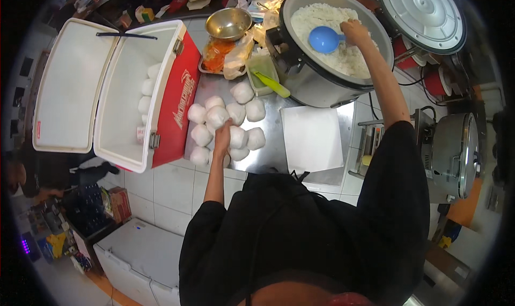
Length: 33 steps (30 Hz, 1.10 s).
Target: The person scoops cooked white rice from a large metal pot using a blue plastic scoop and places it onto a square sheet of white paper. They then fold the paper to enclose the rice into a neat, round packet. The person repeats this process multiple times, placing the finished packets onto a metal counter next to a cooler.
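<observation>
My right hand grips the handle of a blue plastic scoop, which rests on cooked white rice inside a large rice cooker. Over a pile of white paper-wrapped bundles, my left hand has its thumb and fingers against one wrapped bundle at the top. Some of its fingers are hidden. The bundles sit on a steel table. Right of them lies a sheet of white paper, flat below the cooker.
A red-and-white cooler stands open at left, with several white bundles inside. Behind the pile are a metal bowl, a tray of orange food and a plastic tub with a green-handled utensil. Another cooker stands right.
</observation>
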{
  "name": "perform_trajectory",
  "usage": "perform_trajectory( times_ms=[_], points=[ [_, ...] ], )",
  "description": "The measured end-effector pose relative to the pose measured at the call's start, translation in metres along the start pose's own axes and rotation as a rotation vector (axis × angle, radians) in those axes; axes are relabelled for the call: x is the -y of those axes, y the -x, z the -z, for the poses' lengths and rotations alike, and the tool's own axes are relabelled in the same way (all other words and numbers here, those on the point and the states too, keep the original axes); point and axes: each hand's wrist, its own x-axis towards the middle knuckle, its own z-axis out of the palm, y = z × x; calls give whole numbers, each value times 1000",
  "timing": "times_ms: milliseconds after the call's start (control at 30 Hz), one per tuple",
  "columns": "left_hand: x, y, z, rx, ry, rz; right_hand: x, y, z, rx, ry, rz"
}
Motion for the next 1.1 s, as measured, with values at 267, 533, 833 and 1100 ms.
perform_trajectory(
  times_ms=[267,533,833,1100],
  points=[
    [32,-44,-4,72,85,-21,-27,11,-40,-183,105,180],
    [12,-40,-3,44,-87,-53,-34,45,29,-309,-49,-378],
    [-10,-14,-1,80,-241,-114,-26,-3,-2,-158,-48,-255],
    [-14,-14,-3,103,-403,-2,-1,12,12,81,-133,-129]
  ],
)
